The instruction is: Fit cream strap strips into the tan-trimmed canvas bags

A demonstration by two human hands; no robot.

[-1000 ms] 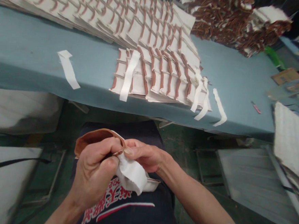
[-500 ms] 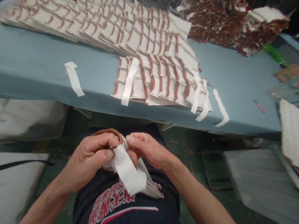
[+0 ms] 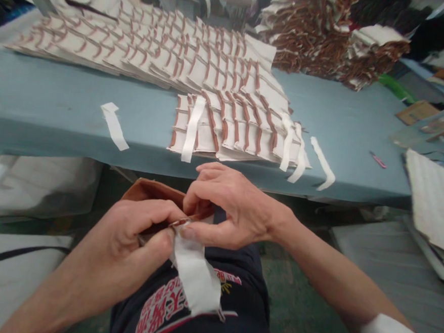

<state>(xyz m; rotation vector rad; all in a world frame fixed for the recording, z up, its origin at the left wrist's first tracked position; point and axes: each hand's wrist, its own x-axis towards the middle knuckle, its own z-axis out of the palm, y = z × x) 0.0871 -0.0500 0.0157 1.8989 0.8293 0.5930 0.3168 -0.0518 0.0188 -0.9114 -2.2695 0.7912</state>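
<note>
My left hand (image 3: 133, 246) and my right hand (image 3: 226, 207) are both closed on one small workpiece held over my lap. It is a brown leather piece (image 3: 150, 191) with a white fabric strip (image 3: 197, 276) hanging down from it. Thumbs and forefingers of both hands pinch the seam where brown meets white. Most of the brown piece is hidden behind my fingers. On the blue table (image 3: 39, 108) in front lies a fanned stack of similar white pieces with brown edging (image 3: 228, 126).
Loose white strips (image 3: 114, 126) lie on the table, some near its front edge (image 3: 323, 163). A heap of brown and white pieces (image 3: 322, 36) sits at the back right. White sacks (image 3: 34, 184) stand to my left, panels (image 3: 432, 201) to my right.
Both hands have risen with the workpiece. My right hand moved over the top of the brown piece and now pinches it closer to my left thumb. The white strip hangs lower.
</note>
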